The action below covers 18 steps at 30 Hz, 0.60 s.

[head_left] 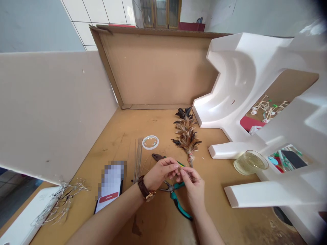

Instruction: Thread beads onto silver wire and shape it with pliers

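My left hand (161, 172) and my right hand (192, 182) meet above the brown table (107, 136), fingertips pinched together on the thin stem end of a brown feather bundle (186, 131). The bundle lies flat, its dark tips pointing away from me. My left wrist wears a brown watch (145, 189). Teal-handled pliers (176, 197) lie on the table just under both hands. A second pair of pliers (159, 157) shows behind my left hand.
A bunch of thin wires (138, 160) and a small white ring (150, 142) lie left of the hands, a phone (109, 190) nearer me. A glass of pale liquid (250, 162) stands right, beside big white foam pieces (242, 78). Cardboard walls (158, 68) ring the table. Tangled wire (58, 204) at left.
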Each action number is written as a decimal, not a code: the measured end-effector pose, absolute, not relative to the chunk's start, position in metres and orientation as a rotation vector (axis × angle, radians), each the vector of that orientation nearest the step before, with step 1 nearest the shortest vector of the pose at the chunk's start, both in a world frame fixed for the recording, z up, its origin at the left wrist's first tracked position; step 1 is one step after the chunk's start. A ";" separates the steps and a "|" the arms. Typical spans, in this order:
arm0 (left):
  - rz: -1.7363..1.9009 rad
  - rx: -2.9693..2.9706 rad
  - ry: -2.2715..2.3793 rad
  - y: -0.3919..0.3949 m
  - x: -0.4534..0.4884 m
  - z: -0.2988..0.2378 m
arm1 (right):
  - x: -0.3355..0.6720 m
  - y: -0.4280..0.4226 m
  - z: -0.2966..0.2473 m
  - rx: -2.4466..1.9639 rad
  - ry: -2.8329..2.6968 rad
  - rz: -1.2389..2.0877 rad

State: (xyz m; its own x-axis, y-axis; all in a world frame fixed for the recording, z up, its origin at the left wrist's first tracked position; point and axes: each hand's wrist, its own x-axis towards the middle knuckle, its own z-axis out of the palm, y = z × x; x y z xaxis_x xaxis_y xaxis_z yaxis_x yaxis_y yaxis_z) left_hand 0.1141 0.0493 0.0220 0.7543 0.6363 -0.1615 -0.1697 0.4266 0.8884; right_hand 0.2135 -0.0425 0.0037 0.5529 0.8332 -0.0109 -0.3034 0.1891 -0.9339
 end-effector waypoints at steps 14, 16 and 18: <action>0.206 2.258 1.221 0.192 0.084 0.028 | 0.220 -0.039 0.000 -1.163 -0.527 0.882; 0.108 2.310 1.281 0.205 0.086 0.015 | 0.220 -0.038 -0.002 -1.166 -0.528 0.883; 0.032 2.342 1.317 0.208 0.088 0.003 | 0.221 -0.038 -0.003 -1.166 -0.532 0.887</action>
State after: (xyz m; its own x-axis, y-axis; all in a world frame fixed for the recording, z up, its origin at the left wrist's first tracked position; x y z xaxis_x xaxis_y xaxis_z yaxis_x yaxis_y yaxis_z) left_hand 0.0885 0.2083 0.0025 0.5439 0.8161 -0.1956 0.8058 -0.4427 0.3934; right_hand 0.2208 -0.0376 -0.0027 0.5648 0.8214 -0.0797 -0.3172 0.1270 -0.9398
